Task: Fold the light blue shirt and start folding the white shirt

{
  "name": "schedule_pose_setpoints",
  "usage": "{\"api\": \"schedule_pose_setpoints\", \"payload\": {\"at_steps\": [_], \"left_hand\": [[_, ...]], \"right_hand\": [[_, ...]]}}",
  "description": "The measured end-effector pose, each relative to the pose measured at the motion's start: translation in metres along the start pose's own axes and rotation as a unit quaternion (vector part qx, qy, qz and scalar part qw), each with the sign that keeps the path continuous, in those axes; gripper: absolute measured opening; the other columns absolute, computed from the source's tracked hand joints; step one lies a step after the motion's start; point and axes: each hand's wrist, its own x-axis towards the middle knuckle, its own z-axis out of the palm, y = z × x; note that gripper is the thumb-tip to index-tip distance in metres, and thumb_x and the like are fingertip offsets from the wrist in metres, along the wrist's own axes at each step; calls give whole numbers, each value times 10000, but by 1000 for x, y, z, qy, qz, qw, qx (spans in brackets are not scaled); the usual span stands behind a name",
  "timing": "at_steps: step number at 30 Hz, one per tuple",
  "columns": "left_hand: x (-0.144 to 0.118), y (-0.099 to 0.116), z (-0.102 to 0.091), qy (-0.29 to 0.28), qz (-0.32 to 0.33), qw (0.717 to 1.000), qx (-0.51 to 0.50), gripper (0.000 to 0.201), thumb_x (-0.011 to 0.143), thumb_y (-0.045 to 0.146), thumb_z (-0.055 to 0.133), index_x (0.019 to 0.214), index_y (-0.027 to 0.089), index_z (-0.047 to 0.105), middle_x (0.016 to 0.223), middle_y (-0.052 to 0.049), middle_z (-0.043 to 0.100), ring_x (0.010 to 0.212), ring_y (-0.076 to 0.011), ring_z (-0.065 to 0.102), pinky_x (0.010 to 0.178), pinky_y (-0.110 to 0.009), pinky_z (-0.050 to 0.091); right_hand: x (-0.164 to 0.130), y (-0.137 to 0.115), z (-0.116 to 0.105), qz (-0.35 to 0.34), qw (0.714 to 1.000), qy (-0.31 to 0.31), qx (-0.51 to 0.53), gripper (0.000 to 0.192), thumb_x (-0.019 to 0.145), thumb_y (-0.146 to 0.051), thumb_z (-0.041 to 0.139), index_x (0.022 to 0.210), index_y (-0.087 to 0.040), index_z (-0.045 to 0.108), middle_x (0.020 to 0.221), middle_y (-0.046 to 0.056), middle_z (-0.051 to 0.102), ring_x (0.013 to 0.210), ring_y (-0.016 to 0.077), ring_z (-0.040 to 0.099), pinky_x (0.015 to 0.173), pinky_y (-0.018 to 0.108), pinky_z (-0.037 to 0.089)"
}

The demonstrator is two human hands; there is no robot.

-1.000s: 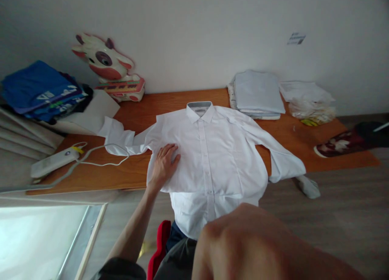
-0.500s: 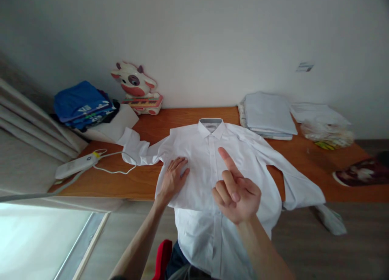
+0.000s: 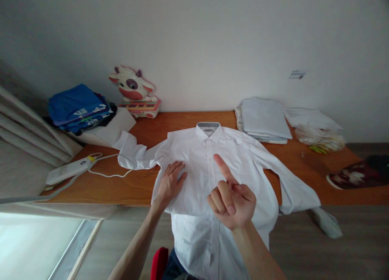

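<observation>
A white long-sleeved button-up shirt point(image 3: 194, 178) lies spread front side up, its collar toward the wall and its lower part hanging over the table's near edge. My left hand point(image 3: 170, 183) rests flat on the shirt's left half, fingers stretched out and holding nothing. Above the button strip, my right hand point(image 3: 232, 201) is raised with its index finger extended and the other fingers curled in; nothing shows in it. One sleeve is bunched at the left, and the other reaches out to the right.
On the wooden table point(image 3: 103, 191) at left are a white power strip point(image 3: 68, 170) with a cable, blue folded clothes point(image 3: 79, 105) on a white box, and a cow toy keyboard point(image 3: 135, 89). At right are folded light cloths point(image 3: 264, 118), a plastic bag point(image 3: 319, 136) and a dark red floral object point(image 3: 355, 174).
The view has shifted slightly, so everything sits a little lower and farther left. Both hands keep the same pose over the shirt.
</observation>
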Motion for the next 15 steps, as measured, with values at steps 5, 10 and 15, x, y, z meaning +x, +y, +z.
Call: {"api": "schedule_pose_setpoints", "payload": {"at_steps": [5, 10, 15], "left_hand": [[0, -2, 2, 6, 1, 1000, -1, 376, 1080, 351, 568, 1443, 293, 648, 1546, -83, 658, 1513, -309, 542, 1289, -633, 401], [0, -2, 1, 1, 1, 1000, 9, 380, 1081, 350, 566, 1446, 287, 651, 1553, -79, 655, 1520, -299, 537, 1293, -618, 405], [0, -3, 1, 3, 7, 1000, 0, 401, 1081, 342, 561, 1471, 283, 635, 1556, -87, 651, 1519, -309, 539, 1289, -628, 408]], "right_hand": [[-3, 4, -4, 5, 1000, -8, -19, 868, 918, -463, 581, 1717, -211, 353, 465, -88, 482, 393, 153, 262, 450, 317, 276], [-9, 7, -2, -4, 998, -44, -48, 839, 937, -441, 537, 1716, -186, 356, 507, -37, 579, 430, 177, 361, 509, 334, 356], [-13, 5, 5, -6, 993, -70, -99, 824, 960, -465, 529, 1716, -187, 357, 552, -4, 655, 457, 192, 392, 517, 335, 345]]}}
